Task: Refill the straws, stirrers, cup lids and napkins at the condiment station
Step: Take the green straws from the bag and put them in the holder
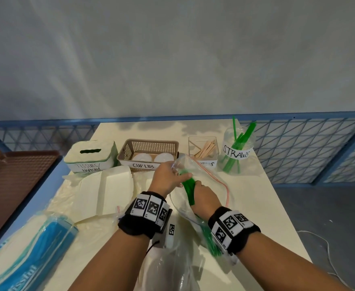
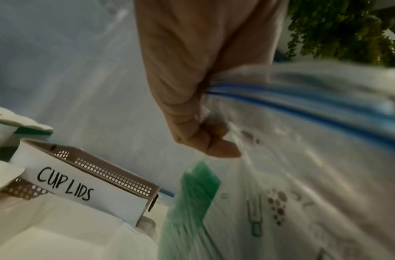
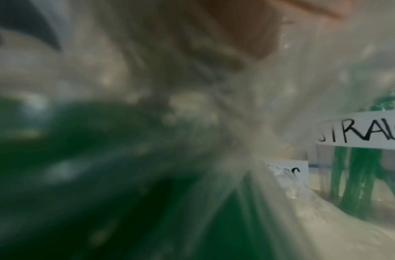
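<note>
A clear zip bag (image 1: 211, 175) with a red seal strip lies open in the middle of the table. My left hand (image 1: 177, 175) pinches its upper rim and holds the mouth open; the left wrist view shows thumb and fingers (image 2: 214, 140) clamped on the plastic (image 2: 303, 167). My right hand (image 1: 198, 185) is inside the bag, curled round a bundle of green straws (image 1: 188, 191). The jar labelled STRAWS (image 1: 237, 153) stands at the back right with a few green straws in it. In the right wrist view the jar (image 3: 358, 133) shows through blurred plastic.
Along the back stand a TISSUES/NAPKINS box (image 1: 90, 156), the CUP LIDS basket (image 1: 149, 144) and a clear stirrer box (image 1: 203, 151). An open white carton (image 1: 109, 190), a blue tissue pack (image 1: 36, 248) and another plastic bag (image 1: 168, 269) lie nearer. A brown tray (image 1: 15, 181) sits left.
</note>
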